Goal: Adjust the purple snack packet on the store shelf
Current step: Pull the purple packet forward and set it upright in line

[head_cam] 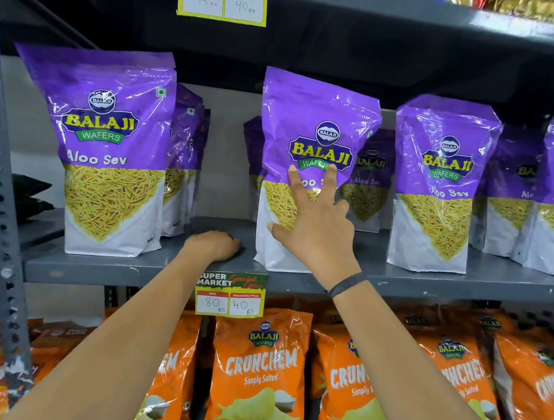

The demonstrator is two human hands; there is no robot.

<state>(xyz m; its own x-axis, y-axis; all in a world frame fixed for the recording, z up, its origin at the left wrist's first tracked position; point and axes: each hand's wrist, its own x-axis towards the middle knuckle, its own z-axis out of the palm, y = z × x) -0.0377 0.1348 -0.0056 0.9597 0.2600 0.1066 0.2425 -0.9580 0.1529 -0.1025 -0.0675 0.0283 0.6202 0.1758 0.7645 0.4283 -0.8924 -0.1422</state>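
The glossy purple-and-white plastic snack packet (311, 139) is stood upright on the grey metal shelf (125, 269), between two like packets. The right hand (314, 226) is pressed flat against its front, fingers (296, 184) spread apart. The left hand (213, 246) is rested on the shelf just beside the packet, fingers curled together.

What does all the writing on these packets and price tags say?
"BALAJI WAFERS", "Aloo Sev": purple packet under the right hand.
"BALAJI WAFERS", "CRUNCHEM", "Simply Salted": orange packets.
"SUPER MARKET", "80 Rs", "40 Rs": lower price tag.
"45 Rs", "40 Rs": upper price tag.
Tag headings: too small.
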